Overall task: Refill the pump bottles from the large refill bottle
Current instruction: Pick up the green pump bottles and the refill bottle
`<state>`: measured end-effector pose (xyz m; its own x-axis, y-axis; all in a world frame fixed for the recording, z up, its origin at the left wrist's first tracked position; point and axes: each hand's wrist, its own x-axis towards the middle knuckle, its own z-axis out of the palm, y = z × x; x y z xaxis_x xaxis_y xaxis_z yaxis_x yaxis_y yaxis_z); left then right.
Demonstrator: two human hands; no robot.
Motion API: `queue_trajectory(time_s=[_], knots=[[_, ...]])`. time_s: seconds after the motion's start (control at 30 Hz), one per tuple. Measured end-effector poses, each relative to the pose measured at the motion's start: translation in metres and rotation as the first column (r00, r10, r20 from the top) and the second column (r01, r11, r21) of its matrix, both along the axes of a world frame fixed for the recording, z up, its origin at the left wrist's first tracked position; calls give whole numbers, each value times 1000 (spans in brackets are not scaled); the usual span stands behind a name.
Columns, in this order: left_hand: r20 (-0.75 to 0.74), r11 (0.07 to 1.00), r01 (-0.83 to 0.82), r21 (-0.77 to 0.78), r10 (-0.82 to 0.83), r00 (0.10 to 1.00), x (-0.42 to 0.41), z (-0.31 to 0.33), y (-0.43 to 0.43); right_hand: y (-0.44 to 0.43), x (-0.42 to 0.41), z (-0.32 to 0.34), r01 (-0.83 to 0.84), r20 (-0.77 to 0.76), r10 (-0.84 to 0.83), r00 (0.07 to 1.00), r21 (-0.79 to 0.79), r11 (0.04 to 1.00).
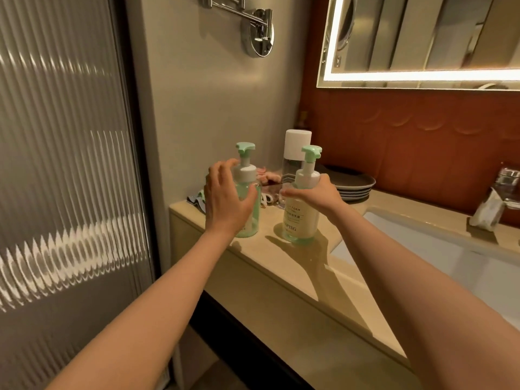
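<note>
At the left end of the beige counter (281, 266), the left hand (225, 198) curls around the left pump bottle (249, 173), thumb across the front of its clear green body and fingertips up by the white collar. The right hand (312, 194) grips the right pump bottle (301, 220) at its shoulder, fingers wrapped round just below the collar. Both bottles stand upright on the counter, near each other but apart, each topped with a mint-green pump head; the right one looks filled with pale, cream-coloured liquid and carries printed lettering. Just behind the right bottle stands a white-capped clear bottle (297, 153), and beside that, toward the wall, a stack of dark plates (354, 184). Small pink items (264, 175) and a crumpled cloth (197, 197) lie behind the left bottle. To the right are the white sink basin (422, 243) and a chrome faucet (506, 178). A lit mirror (422, 38) hangs above, and a ribbed glass door (64, 164) fills the left side.
</note>
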<state>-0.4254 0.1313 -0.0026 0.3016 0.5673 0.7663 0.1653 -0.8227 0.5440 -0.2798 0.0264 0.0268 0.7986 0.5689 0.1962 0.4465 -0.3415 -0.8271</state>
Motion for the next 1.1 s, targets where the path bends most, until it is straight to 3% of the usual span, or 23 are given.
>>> queue_trajectory(time_s=[0.03, 0.1, 0.2, 0.3, 0.4, 0.53, 0.7, 0.8, 0.93, 1.1], knots=[[10, 995, 40, 96, -41, 999, 2, 0, -9, 0, 0, 3, 24, -6, -24, 1000, 17, 1000], [-62, 976, 185, 117, -178, 982, 15, -5, -26, 0, 2, 7, 81, 76, -81, 994, 3, 997], [-108, 940, 317, -122, -331, 938, 42, -13, -48, -4, 5, 15, 133, 280, -117, 953, -38, 990], [-96, 825, 335, -456, -420, 902, 66, -13, -62, -12, 6, 20, 59, 265, -44, 963, -47, 997], [-75, 742, 249, -622, -373, 925, 87, -9, -69, -18, 8, 20, 15, 287, -4, 958, -38, 999], [-121, 774, 164, -611, -296, 947, 91, -10, -63, -24, 14, 17, -68, 245, 61, 968, 18, 998], [-82, 748, 239, -620, -364, 928, 87, -13, -58, -39, 19, 20, -338, 38, 336, 941, 95, 936], [-73, 759, 233, -608, -346, 935, 87, -16, -61, -44, 18, 28, -423, 33, 423, 906, 4, 906], [-74, 751, 235, -617, -353, 933, 85, -15, -64, -47, 25, 37, -293, 116, 302, 946, -86, 952], [-40, 757, 255, -601, -348, 937, 78, -16, -69, -64, 39, 24, -195, 23, 194, 981, 98, 976]])
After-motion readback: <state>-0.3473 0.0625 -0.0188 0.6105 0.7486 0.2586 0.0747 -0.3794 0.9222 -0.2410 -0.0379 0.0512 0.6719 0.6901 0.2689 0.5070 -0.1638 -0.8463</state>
